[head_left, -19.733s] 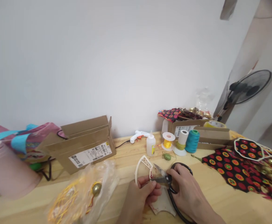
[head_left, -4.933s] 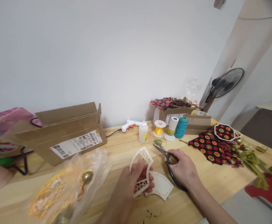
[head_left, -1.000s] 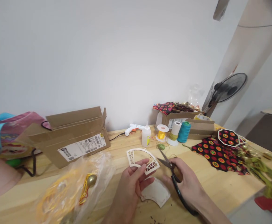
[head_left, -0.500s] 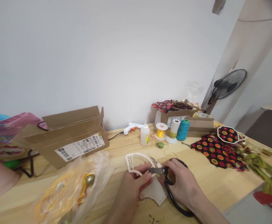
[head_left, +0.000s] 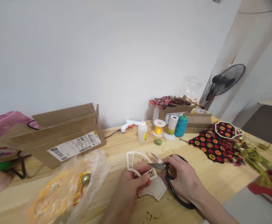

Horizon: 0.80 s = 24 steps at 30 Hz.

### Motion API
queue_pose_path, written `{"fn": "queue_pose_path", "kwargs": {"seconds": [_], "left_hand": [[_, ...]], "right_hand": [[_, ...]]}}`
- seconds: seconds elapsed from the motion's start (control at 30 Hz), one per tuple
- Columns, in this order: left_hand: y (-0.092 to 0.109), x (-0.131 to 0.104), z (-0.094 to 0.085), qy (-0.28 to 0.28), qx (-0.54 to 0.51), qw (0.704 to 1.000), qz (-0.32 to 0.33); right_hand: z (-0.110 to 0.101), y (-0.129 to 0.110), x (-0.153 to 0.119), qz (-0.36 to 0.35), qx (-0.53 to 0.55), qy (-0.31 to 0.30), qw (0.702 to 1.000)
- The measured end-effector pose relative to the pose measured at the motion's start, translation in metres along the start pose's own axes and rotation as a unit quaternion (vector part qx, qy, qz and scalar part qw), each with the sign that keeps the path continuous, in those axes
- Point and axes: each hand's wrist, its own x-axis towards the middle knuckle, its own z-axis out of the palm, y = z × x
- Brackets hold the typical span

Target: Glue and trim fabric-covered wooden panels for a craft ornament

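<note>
Between the fingers of my left hand (head_left: 133,183) is a white fan-shaped frame (head_left: 130,160) with openwork at both ends. My right hand (head_left: 185,177) grips black-handled scissors (head_left: 179,199), whose blades are spread and point left. One blade lies close to the frame's right end; I cannot tell whether they touch. Below the frame, a pale fan-shaped piece (head_left: 156,188) rests on the wooden table (head_left: 117,146), partly covered by my left hand. Small dark scraps (head_left: 150,215) lie in front of it.
At the back stand a glue bottle (head_left: 142,132), a glue gun (head_left: 128,125), a yellow thread spool (head_left: 158,129) and a teal thread cone (head_left: 181,126). Cardboard boxes (head_left: 77,121) sit behind. Patterned fabric (head_left: 208,146) lies right, a plastic bag with bells (head_left: 63,186) left.
The scissors' blades have spread apart and come away from the frame's lower right part, which shows more now. The whole view has shifted slightly.
</note>
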Motion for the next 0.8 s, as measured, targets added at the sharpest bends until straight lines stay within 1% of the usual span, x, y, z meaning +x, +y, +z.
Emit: {"fn": "queue_pose_path", "kwargs": {"seconds": [0.07, 0.13, 0.3, 0.33, 0.4, 0.5, 0.6, 0.73, 0.8], "left_hand": [[0.0, -0.001, 0.0, -0.007, 0.017, 1.0, 0.005], [0.0, -0.001, 0.001, 0.002, 0.029, 1.0, 0.009], [-0.002, -0.004, 0.003, 0.019, 0.048, 0.999, -0.014], [-0.001, -0.004, 0.002, 0.026, 0.046, 0.998, -0.015], [0.001, -0.005, 0.001, 0.036, 0.029, 0.999, -0.007], [0.006, -0.003, 0.0, 0.041, -0.018, 0.999, -0.005], [0.009, -0.003, 0.001, 0.041, -0.068, 0.997, 0.001], [0.009, -0.005, 0.004, 0.025, -0.097, 0.995, -0.011], [0.008, -0.006, 0.005, 0.004, -0.093, 0.995, -0.027]], "right_hand": [[0.001, 0.0, 0.001, 0.01, -0.007, -0.002, 1.0], [0.001, 0.002, 0.003, 0.021, -0.02, 0.007, 1.0], [-0.002, 0.01, 0.008, 0.124, -0.059, 0.062, 0.989], [-0.003, 0.012, 0.008, 0.13, -0.047, 0.071, 0.988], [-0.003, 0.014, 0.007, 0.118, -0.003, 0.083, 0.99], [-0.002, 0.017, 0.006, 0.104, 0.061, 0.095, 0.988], [0.001, 0.02, 0.005, 0.1, 0.093, 0.107, 0.985], [0.002, 0.02, 0.004, 0.098, 0.158, 0.126, 0.974], [0.001, 0.012, 0.003, 0.111, 0.213, 0.113, 0.964]]}}
